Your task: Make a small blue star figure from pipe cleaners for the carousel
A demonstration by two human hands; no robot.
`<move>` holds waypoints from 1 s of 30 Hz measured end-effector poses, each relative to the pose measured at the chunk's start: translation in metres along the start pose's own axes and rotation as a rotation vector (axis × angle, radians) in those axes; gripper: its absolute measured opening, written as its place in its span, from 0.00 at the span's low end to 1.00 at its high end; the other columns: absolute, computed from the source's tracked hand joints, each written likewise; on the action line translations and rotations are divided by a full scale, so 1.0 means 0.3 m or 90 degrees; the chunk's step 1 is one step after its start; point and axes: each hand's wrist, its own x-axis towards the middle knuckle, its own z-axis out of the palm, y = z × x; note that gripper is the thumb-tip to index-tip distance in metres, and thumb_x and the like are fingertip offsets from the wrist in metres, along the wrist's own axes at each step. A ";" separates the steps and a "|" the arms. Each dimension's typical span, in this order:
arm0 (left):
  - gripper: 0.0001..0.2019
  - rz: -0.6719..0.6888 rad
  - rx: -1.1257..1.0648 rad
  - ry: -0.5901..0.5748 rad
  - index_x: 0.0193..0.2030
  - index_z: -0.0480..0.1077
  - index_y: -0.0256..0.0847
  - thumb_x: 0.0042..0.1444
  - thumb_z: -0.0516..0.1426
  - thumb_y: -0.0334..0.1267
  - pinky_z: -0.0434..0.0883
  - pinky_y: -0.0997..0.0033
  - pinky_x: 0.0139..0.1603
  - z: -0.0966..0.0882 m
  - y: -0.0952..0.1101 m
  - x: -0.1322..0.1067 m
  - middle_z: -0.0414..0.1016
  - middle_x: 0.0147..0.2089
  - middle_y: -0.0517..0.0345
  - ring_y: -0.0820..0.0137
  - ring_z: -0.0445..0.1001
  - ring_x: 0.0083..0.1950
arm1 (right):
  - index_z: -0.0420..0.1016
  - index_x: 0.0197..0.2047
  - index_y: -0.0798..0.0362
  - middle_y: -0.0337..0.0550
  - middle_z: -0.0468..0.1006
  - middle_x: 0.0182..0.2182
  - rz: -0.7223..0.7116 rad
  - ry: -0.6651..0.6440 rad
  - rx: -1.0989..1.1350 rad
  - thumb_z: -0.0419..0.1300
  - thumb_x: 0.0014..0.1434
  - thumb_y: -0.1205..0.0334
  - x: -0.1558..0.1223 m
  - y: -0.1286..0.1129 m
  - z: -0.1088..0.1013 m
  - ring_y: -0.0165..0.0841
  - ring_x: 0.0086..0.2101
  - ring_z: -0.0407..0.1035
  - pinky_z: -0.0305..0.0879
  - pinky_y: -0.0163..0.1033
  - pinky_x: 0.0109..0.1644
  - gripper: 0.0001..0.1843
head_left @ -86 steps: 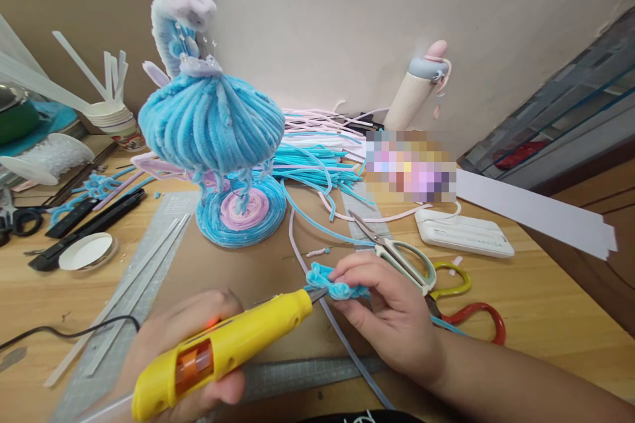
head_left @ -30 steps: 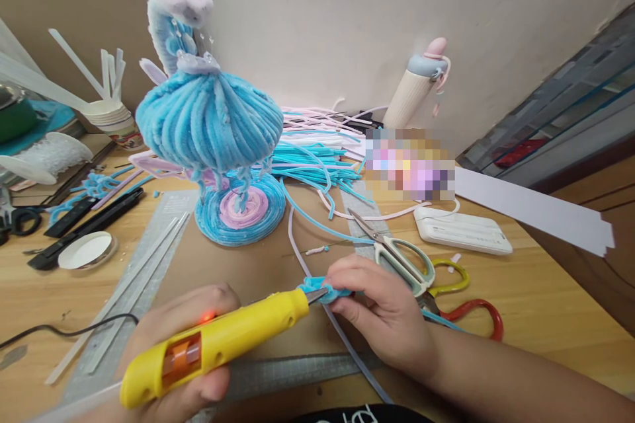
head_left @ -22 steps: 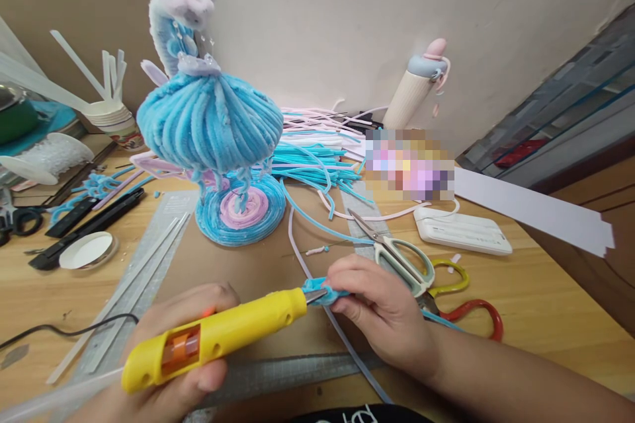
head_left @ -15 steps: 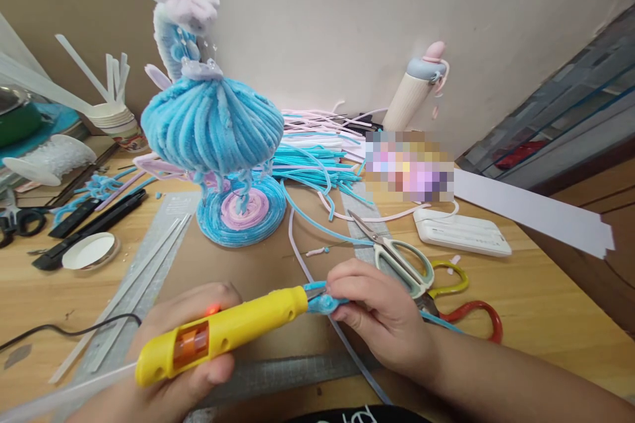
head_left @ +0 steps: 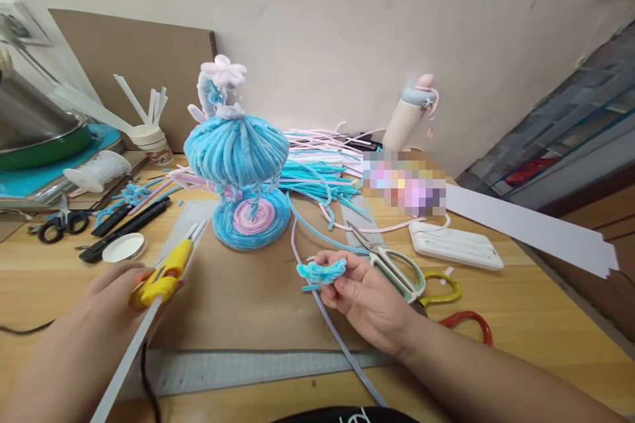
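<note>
My left hand (head_left: 122, 297) is wrapped round a yellow hot glue gun (head_left: 166, 274) with a long glue stick (head_left: 126, 367) coming out of its back end. Its tip points away from me, over the left side of the board. Between thumb and fingers, my right hand (head_left: 367, 294) holds a small piece of twisted blue pipe cleaner (head_left: 322, 271) above the brown board. Behind both hands stands a fluffy blue jellyfish-like figure (head_left: 235, 149) with a pink flower on top, on a coiled blue and pink base (head_left: 223, 234).
Grey-handled scissors (head_left: 397, 268) and red-and-yellow-handled pliers (head_left: 466, 320) lie right of my right hand. Behind are loose blue pipe cleaners (head_left: 317, 178), a tilted bottle (head_left: 404, 119) and a white power bank (head_left: 456, 244). Black scissors (head_left: 63, 221) and a paper cup (head_left: 153, 144) are left.
The glue gun has moved left, away from the blue piece, and its tip now points away from me. My right hand has turned the piece and keeps hold of it.
</note>
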 end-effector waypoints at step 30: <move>0.06 -0.106 -0.987 -0.249 0.31 0.74 0.40 0.48 0.65 0.37 0.67 0.74 0.32 0.100 0.478 -0.068 0.73 0.31 0.59 0.72 0.68 0.31 | 0.69 0.41 0.52 0.39 0.73 0.32 -0.037 -0.012 -0.422 0.64 0.55 0.54 0.009 -0.007 -0.018 0.28 0.28 0.67 0.63 0.34 0.31 0.15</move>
